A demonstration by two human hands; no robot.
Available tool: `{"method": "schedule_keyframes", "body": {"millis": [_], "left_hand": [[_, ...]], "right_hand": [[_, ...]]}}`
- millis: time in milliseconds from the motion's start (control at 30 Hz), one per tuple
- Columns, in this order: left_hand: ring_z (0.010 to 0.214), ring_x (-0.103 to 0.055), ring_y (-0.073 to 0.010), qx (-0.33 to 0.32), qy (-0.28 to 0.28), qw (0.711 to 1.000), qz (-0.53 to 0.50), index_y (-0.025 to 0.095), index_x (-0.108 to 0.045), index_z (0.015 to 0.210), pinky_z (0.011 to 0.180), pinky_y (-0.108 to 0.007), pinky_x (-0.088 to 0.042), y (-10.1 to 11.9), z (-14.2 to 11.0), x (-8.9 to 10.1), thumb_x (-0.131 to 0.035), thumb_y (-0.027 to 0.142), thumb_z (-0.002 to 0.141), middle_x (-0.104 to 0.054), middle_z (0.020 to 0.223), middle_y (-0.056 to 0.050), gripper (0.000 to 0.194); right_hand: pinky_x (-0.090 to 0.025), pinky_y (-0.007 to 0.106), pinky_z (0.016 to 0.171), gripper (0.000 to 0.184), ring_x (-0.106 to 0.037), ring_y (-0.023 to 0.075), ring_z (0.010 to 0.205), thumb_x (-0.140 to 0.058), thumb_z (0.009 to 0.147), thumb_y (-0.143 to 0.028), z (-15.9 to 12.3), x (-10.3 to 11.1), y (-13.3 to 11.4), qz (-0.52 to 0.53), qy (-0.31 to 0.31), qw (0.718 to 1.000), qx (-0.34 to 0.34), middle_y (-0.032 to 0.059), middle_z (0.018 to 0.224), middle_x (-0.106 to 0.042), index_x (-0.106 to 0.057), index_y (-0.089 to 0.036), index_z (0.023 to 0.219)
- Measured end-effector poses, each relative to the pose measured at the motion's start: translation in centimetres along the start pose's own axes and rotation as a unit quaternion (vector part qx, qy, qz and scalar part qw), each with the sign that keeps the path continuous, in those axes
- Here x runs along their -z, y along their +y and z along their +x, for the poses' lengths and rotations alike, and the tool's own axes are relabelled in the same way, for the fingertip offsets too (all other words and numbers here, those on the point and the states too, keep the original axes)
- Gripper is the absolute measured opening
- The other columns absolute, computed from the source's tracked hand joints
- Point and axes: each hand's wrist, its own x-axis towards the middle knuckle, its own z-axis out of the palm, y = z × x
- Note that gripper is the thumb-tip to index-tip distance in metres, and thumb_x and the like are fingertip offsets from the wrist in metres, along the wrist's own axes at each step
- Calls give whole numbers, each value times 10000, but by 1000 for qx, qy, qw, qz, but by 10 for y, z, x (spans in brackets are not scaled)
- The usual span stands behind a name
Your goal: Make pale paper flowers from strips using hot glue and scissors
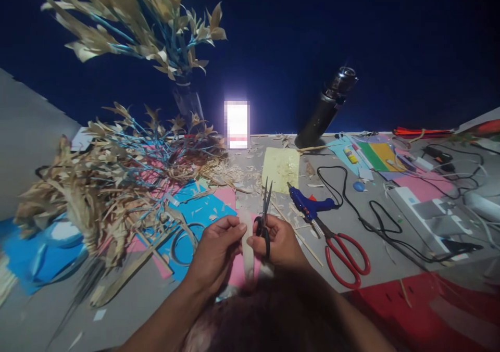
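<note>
Between both hands runs a pale strip of dried husk (247, 250), upright and close to my body. My left hand (221, 240) pinches its left edge between thumb and fingers. In my right hand (279, 240) are small black-handled scissors (266, 206), blades pointing away from me and slightly apart. The thumb of that hand also lies near the strip's right edge; whether it presses on it I cannot tell. Pink paper (236, 274) lies beneath the hands. To the right of them rest a blue glue gun (310, 204) and large red-handled scissors (346, 261).
Dried husks (86, 196) and blue-stemmed husk flowers (156, 149) pile up at left. A vase of similar flowers (183, 55) stands behind. Yellow paper (281, 170), a dark bottle (322, 115), a bright screen (237, 124), a white power strip (417, 222) and black cables (377, 227) occupy the table.
</note>
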Motion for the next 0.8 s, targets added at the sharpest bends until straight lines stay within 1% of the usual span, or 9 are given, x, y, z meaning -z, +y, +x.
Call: {"method": "schedule_keyframes", "body": {"millis": [100,167,233,300,367,433,567,633,800], "left_hand": [[538,-574,-112,-27,11,999,-18,153,-676,742,543,-202,-485,2,3,0,-956,262,583,-668,652,-15,340],[540,-584,-120,-30,7,1000,-4,144,-681,742,551,-214,-500,5,2,1,-945,263,598,-672,646,-27,323],[546,-596,-131,-29,-6,999,14,134,-694,760,552,-221,-507,10,1,2,-939,246,592,-677,647,-39,317],[546,-601,-141,-20,-31,999,31,124,-701,759,539,-227,-507,14,-1,3,-929,235,590,-679,646,-53,305],[526,-591,-140,-11,-49,998,47,117,-693,723,519,-226,-497,16,-1,4,-914,242,606,-673,633,-62,279],[507,-580,-136,-12,-53,997,61,116,-685,698,508,-222,-486,18,1,3,-900,257,629,-666,612,-68,267],[517,-585,-137,-17,-57,995,75,111,-694,697,521,-221,-487,20,5,1,-872,278,661,-670,620,-80,247],[513,-576,-132,-19,-61,995,70,112,-697,688,521,-221,-487,20,6,-1,-866,262,658,-667,621,-73,228],[496,-554,-125,-9,-54,998,43,124,-710,700,492,-221,-476,18,3,-3,-871,178,583,-660,609,-48,206]], "right_hand": [[-375,220,512,230,-454,94,523,-747,558,-261,2,2,3,-2,-21,1000,-4,-59,580,-539,-589,-188,709],[-395,229,540,239,-481,105,549,-745,588,-269,3,5,3,-9,-13,1000,-3,-48,618,-561,-608,-181,763],[-410,237,575,250,-516,120,597,-751,623,-284,5,10,-1,-30,2,999,16,-34,667,-585,-626,-176,810],[-406,238,592,233,-529,128,631,-753,645,-282,5,15,-8,-64,-8,997,43,-26,696,-592,-633,-176,814],[-386,234,583,201,-513,125,632,-749,655,-264,6,19,-16,-105,-32,992,63,-28,691,-582,-636,-176,797],[-376,231,577,178,-500,125,635,-743,663,-249,6,21,-22,-140,-46,986,74,-25,684,-575,-643,-173,789],[-364,225,563,147,-484,125,636,-723,676,-225,5,25,-29,-189,-32,977,90,-22,678,-566,-658,-172,797],[-352,222,552,131,-461,118,620,-705,678,-214,5,26,-31,-207,-24,973,103,-29,669,-551,-657,-175,793],[-326,224,545,131,-417,109,594,-701,677,-217,7,29,-32,-222,-22,967,121,-49,647,-511,-659,-181,796]]}}
